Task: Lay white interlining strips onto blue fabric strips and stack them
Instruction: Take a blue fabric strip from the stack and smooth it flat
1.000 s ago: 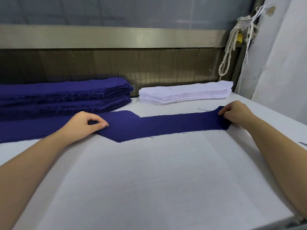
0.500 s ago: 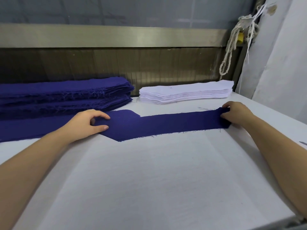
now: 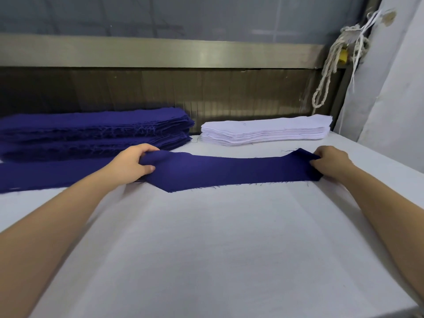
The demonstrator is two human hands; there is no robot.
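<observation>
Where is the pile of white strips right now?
In the head view, the white interlining stack lies at the back right of the table, beside the blue fabric stack and near the hanging rope.

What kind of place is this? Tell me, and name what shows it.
Probably a garment workshop: a blue stack and a white stack of cut strips sit on a white table, with one blue strip held.

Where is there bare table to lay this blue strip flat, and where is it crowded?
Free: the wide white tabletop on the near side of the blue strip; also a narrow band between that strip and the white interlining stack. Crowded: the back left, where the blue fabric stacks and a second blue strip lie.
</observation>
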